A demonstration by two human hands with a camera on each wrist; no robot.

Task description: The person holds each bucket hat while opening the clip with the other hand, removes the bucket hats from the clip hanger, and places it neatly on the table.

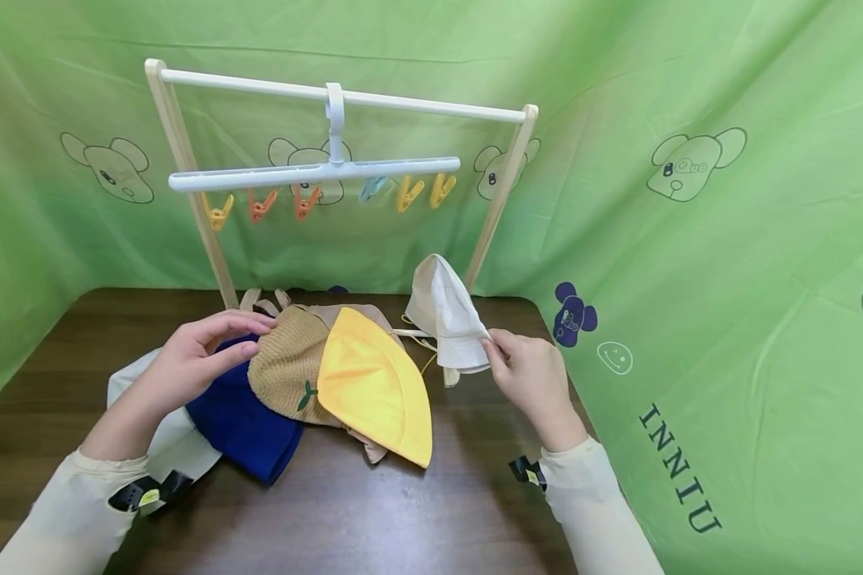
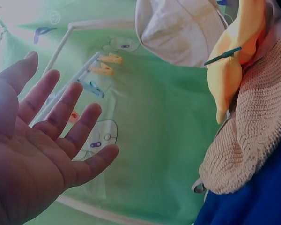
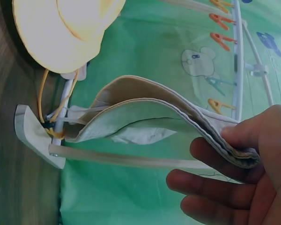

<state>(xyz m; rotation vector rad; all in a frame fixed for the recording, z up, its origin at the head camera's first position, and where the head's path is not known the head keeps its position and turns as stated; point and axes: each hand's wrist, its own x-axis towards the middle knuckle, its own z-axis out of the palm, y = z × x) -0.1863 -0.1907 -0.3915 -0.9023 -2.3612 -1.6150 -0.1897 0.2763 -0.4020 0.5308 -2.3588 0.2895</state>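
Observation:
A white bucket hat (image 1: 449, 315) hangs from my right hand (image 1: 528, 375), whose thumb and fingers pinch its brim. In the right wrist view the hat's folded brim (image 3: 131, 93) gapes, and its inside shows. My left hand (image 1: 201, 351) hovers over the pile with relaxed, spread fingers and nothing in them; the left wrist view shows the bare palm (image 2: 37, 150). Beneath and beside it lie a navy blue hat (image 1: 248, 415) and a tan knitted hat (image 1: 284, 363). On the knitted hat rests a yellow hat (image 1: 374, 387) with a green sprout at its tip.
Behind the pile stands a wooden rack with a white rod (image 1: 259, 84). From it hangs a pale blue hanger (image 1: 316, 172) with several coloured clips (image 1: 305, 204). A pale cloth item (image 1: 180, 447) lies under the left forearm on the brown table (image 1: 403, 519). Green printed curtains (image 1: 690, 279) surround the table.

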